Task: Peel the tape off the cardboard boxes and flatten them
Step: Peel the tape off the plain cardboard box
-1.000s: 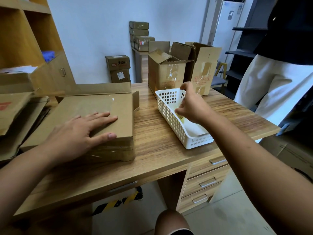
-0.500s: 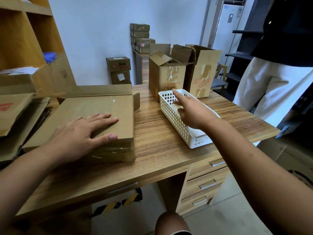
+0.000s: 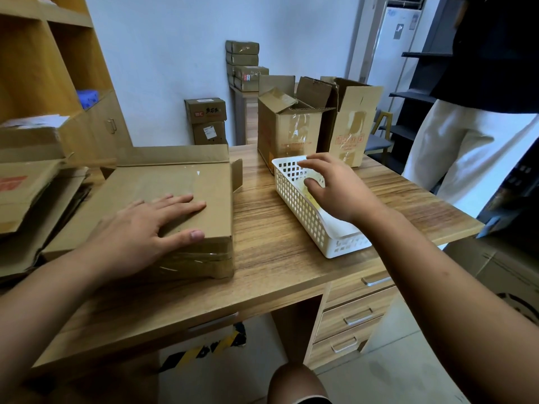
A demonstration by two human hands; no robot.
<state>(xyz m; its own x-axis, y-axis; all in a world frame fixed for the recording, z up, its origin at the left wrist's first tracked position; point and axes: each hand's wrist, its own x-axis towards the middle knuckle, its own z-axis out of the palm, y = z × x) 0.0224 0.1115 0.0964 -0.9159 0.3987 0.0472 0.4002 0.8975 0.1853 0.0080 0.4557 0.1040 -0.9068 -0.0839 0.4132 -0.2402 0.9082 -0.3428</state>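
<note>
A flat cardboard box (image 3: 175, 193) lies on the left of the wooden desk (image 3: 268, 258), with clear tape along its near edge. My left hand (image 3: 145, 225) rests flat on its top, fingers spread. My right hand (image 3: 335, 188) hovers over the white plastic basket (image 3: 303, 211), fingers loosely spread and holding nothing. A yellowish wad of tape (image 3: 310, 193) lies inside the basket under that hand. Two upright open cardboard boxes (image 3: 288, 132) (image 3: 353, 123) stand at the far edge of the desk.
Flattened cardboard (image 3: 26, 193) is stacked at the left beside wooden shelves. More boxes (image 3: 207, 121) stand against the back wall. A person in white trousers (image 3: 466, 147) stands at the right. Desk drawers (image 3: 353, 316) are below right.
My right hand has lifted out of the basket and opened its fingers. My left hand has stayed flat on the box.
</note>
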